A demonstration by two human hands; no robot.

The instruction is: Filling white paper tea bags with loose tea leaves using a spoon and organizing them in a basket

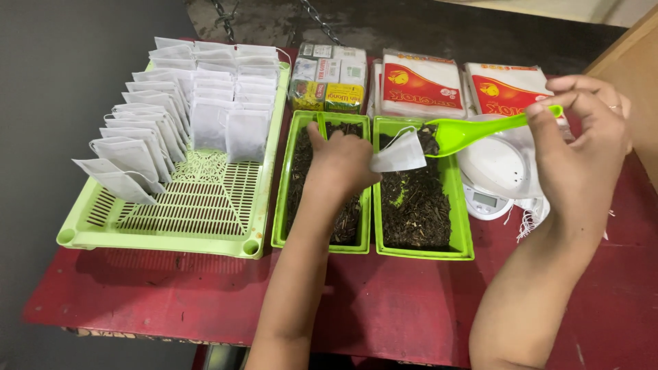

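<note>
My left hand point(339, 161) holds a small white filter bag point(399, 154) open over two green trays of dark loose tea leaves, the left tray point(284, 205) and the right tray point(460, 226). My right hand point(582, 147) grips the handle of a bright green plastic scoop point(466, 130). The scoop's bowl sits at the mouth of the bag with some tea in it.
A light green slotted basket point(205, 219) at the left holds several rows of upright white bags. At the back lie boxed packets point(329, 79) and two white-and-red packs point(421, 85). A white digital scale point(490, 178) stands right of the trays on the red table point(384, 301).
</note>
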